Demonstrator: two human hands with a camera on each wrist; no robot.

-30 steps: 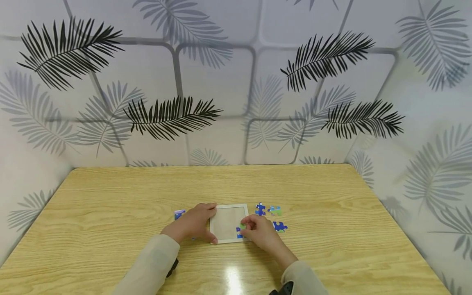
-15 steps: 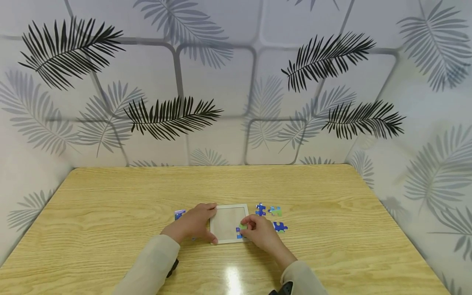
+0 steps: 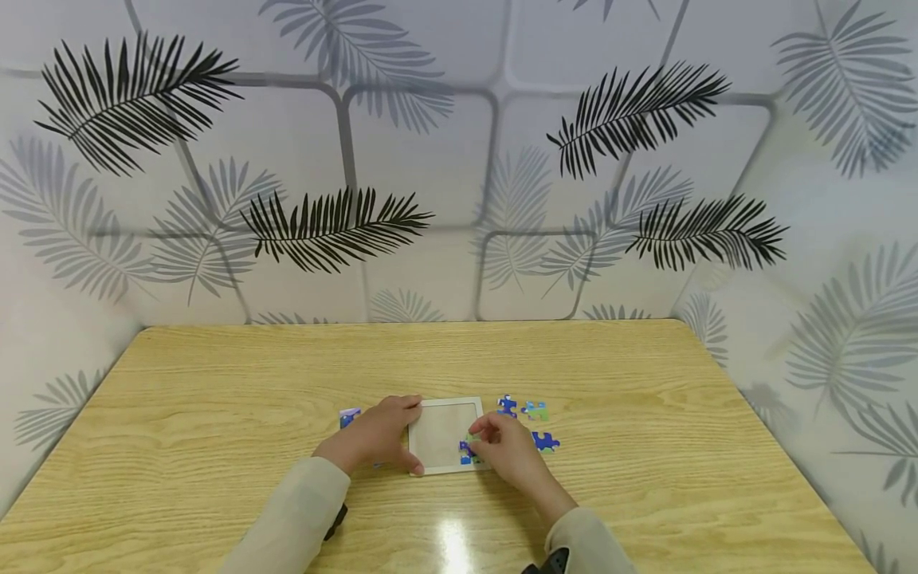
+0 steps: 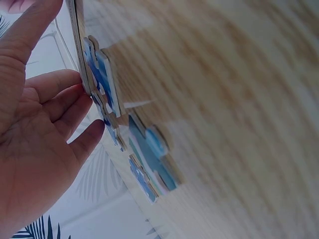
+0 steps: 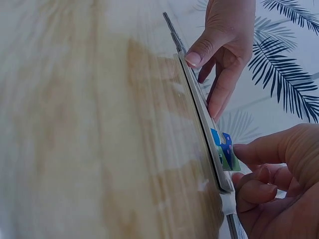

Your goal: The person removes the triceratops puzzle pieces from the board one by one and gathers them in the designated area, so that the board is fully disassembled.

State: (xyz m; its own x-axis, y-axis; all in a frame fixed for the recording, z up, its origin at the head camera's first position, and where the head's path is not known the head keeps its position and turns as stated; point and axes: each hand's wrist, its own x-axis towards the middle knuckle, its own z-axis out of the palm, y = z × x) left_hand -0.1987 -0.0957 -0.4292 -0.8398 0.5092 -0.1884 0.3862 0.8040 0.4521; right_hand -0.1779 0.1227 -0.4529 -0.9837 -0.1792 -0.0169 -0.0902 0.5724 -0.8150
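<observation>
A white-rimmed puzzle frame (image 3: 443, 401) lies flat on the table. My left hand (image 3: 386, 430) grips its left side, thumb at the near corner and fingers at the far one. At the frame's right side, my right hand (image 3: 508, 453) pinches a blue and green puzzle piece (image 5: 229, 153) between thumb and fingers. In the right wrist view that piece stands tilted above the rim, partly covered by the fingertips. Another blue puzzle piece (image 3: 464, 459) lies in the frame's near right corner. Bare board fills the rest of the frame's visible inside.
Loose puzzle pieces lie right of the frame: a dark blue one (image 3: 507, 407), a green and light blue one (image 3: 535, 410) and a blue one (image 3: 546, 441). Several more pieces (image 4: 152, 149) lie left of it, mostly behind my left hand. A patterned wall (image 3: 430, 279) borders the wooden table (image 3: 287, 359).
My right hand has shifted slightly up, and the piece it pinches has turned, showing more blue beside the corner piece. The left hand and the frame have stayed put.
</observation>
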